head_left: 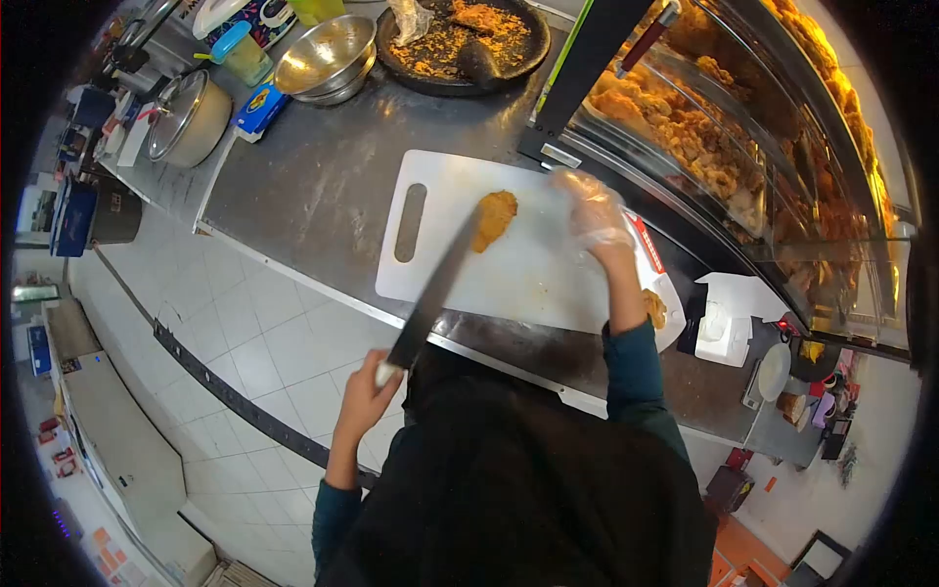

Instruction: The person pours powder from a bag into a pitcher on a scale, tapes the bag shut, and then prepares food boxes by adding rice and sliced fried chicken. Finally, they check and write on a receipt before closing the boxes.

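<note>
My left hand (365, 396) is wrapped round the pale handle of a long, wide knife (430, 298). The blade reaches up and right over the white cutting board (528, 284), its tip at the left edge of a flat brown fried piece (497, 219). On the right part of the board is my right hand (593, 217) in a clear plastic glove, blurred and apart from the piece; whether its fingers hold anything cannot be made out. Near my right forearm, a white open box (668, 318) with red print holds some fried food (653, 307).
A lit glass display case (704, 137) full of fried food stands at the right. Behind the board are a black pan (464, 80) with crumbs, metal bowls (328, 61) and a blue packet (260, 110). A lidded pot (192, 122) stands left, a white container (722, 328) right.
</note>
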Demonstrator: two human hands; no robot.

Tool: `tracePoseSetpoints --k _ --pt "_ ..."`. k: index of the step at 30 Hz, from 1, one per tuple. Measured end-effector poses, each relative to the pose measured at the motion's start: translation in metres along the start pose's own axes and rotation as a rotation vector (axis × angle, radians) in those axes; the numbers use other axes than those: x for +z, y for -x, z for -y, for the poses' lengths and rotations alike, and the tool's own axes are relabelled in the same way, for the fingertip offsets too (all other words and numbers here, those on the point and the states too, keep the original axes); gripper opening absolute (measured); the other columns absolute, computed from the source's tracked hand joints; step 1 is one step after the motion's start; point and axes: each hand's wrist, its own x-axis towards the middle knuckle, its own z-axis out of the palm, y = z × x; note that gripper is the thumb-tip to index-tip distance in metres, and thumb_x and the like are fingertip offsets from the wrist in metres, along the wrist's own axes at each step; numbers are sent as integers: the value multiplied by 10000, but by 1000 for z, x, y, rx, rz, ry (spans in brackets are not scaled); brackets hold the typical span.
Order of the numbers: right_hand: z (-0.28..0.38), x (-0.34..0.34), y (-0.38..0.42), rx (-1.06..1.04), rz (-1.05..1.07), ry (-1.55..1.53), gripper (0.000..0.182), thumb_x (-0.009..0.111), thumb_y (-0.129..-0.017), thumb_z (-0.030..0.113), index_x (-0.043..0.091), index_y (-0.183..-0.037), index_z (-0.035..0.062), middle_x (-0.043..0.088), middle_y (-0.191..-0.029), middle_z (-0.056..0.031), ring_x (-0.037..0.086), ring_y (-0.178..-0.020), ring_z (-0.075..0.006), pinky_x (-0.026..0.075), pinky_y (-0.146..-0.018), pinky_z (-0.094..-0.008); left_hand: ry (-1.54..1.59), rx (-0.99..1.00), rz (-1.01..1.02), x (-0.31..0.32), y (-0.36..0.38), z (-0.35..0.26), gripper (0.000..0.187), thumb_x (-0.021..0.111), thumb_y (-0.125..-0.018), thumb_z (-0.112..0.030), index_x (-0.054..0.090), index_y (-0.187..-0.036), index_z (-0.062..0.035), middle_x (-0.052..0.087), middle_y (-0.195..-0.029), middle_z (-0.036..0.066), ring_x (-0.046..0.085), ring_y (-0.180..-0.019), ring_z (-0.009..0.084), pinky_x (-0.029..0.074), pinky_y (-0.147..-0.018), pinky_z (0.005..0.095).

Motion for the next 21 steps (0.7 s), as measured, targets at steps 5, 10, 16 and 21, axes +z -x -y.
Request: tracePoseSetpoints --k 5,10,16,21 --pt "25 85 -20 -189 440 112 453 596 -614 70 532 -1059 119 517 -1083 -93 488 -1019 -291 415 -836 -395 445 -295 -152 2 20 28 164 531 -847 -150 431 -850 -20 551 -603 49 557 -507 108 442 -457 232" --pt "75 52 14 285 538 104 445 632 -659 288 536 -1043 85 516 -1026 -147 493 -973 -320 413 -813 -403 83 -221 -137 10 -18 12 153 502 -849 -163 483 -942 -41 580 -639 113 591 -540 217 451 -489 311" --pt "54 55 68 493 64 -240 521 522 -745 426 483 -1106 52 489 -1055 -185 474 -966 -358 386 -815 -438 -562 59 11 -1 -70 -11 200 496 -829 -292 523 -846 -94 585 -664 118 574 -599 316 442 -504 391" --pt "37 66 32 212 -32 -33 495 477 -794 417 440 -1174 101 420 -1194 -165 357 -1141 -353 316 -945 -419 -972 309 96 -26 -107 -46 93 512 -788 -202 494 -774 -112 556 -594 85 579 -526 282 441 -454 390"
